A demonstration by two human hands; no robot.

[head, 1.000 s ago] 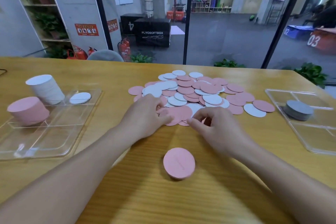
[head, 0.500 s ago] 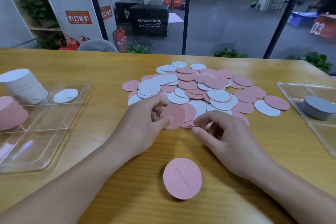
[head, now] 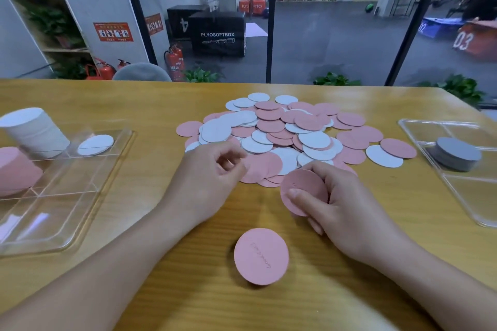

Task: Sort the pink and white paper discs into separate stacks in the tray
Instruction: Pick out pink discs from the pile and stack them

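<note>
Beside the pile [head: 290, 131], right hand [head: 338, 204] now pinching a lifted pink disc [head: 304, 191], left hand [head: 207, 177] loosely curled, empty.

The table [head: 349, 236] is wood with a visible grain and a soft satin sheen. On it, the pile of discs [head: 285, 134] looks like matt paper, pink and white, faintly grainy. Left of the pile, the tray [head: 88, 196] is clear glossy plastic catching reflections; right of the pile, a second clear plastic tray [head: 470, 204] holds matt grey discs [head: 457, 153].
</note>
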